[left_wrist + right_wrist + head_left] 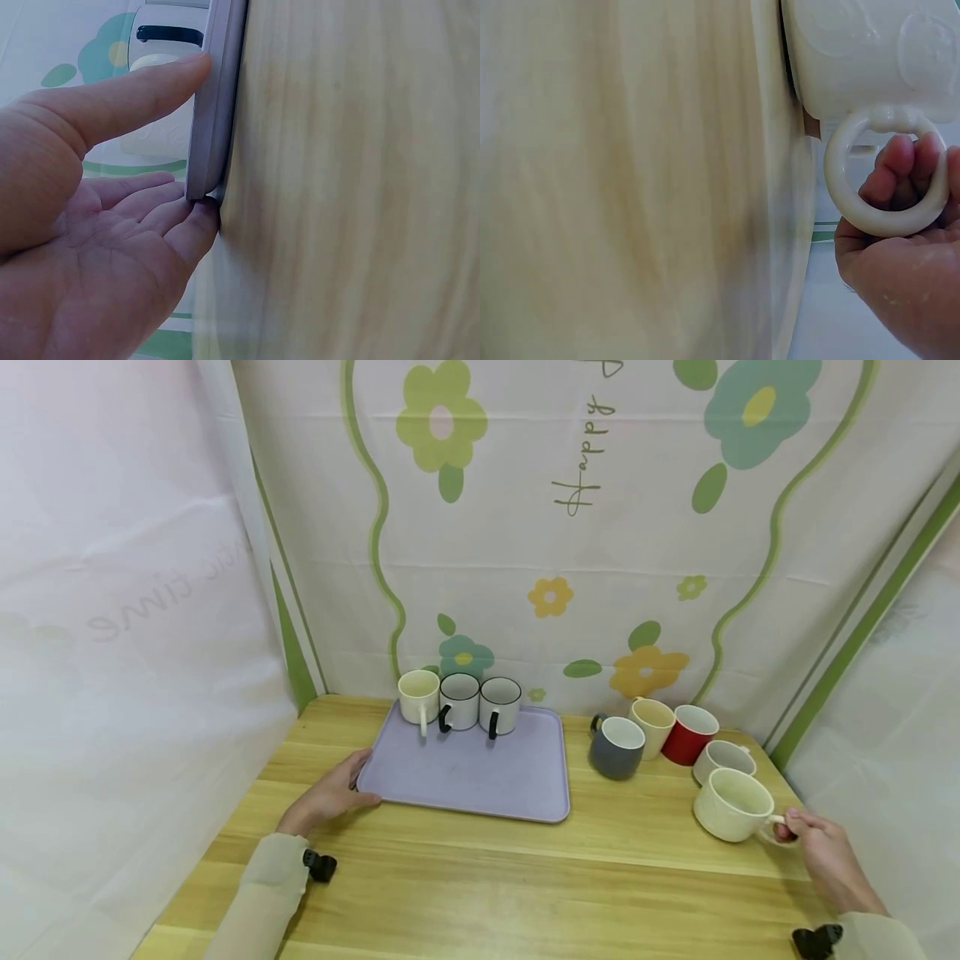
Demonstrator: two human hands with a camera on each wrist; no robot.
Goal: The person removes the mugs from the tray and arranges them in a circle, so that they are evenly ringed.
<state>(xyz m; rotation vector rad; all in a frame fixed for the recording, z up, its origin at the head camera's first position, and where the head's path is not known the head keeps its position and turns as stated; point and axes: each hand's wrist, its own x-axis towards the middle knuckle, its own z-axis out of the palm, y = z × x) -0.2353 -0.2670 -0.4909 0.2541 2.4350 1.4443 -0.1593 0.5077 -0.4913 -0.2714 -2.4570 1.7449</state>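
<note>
Cream mug (pixel 733 806) — handle (pixel 889 223) looped round right fingers (pixel 896 159).

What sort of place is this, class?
Probably a makeshift recording booth: white flower-printed fabric hangings enclose three sides of a yellow wood-grain table, and two small black wrist-worn devices suggest filming.

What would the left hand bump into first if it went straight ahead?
The tray: the left hand touches its corner. Over the rim, the next thing in line looks like the cream mug on it, though depth is hard to judge.
</note>
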